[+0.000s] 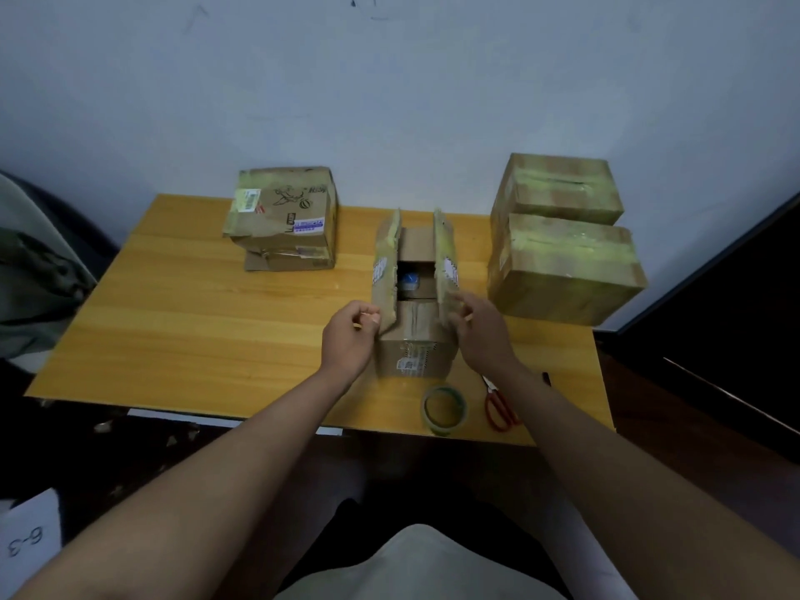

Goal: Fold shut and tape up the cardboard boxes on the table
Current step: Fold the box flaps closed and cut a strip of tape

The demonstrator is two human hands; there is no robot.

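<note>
An open cardboard box (415, 352) stands in the middle of the wooden table (208, 322). Its two long flaps stand upright, the short end flaps are folded in, and something blue shows inside. My left hand (350, 339) pinches the near end of the left flap (386, 270). My right hand (480, 331) holds the near end of the right flap (446, 257). A roll of tape (445, 411) lies near the table's front edge, just right of the box. Red-handled scissors (498, 404) lie beside it, partly under my right forearm.
Two taped boxes (562, 236) stand one behind the other at the right. A worn closed box (281, 210) sits on flattened cardboard at the back left. The wall lies behind the table, a dark cabinet at the right, a chair with cloth at the left.
</note>
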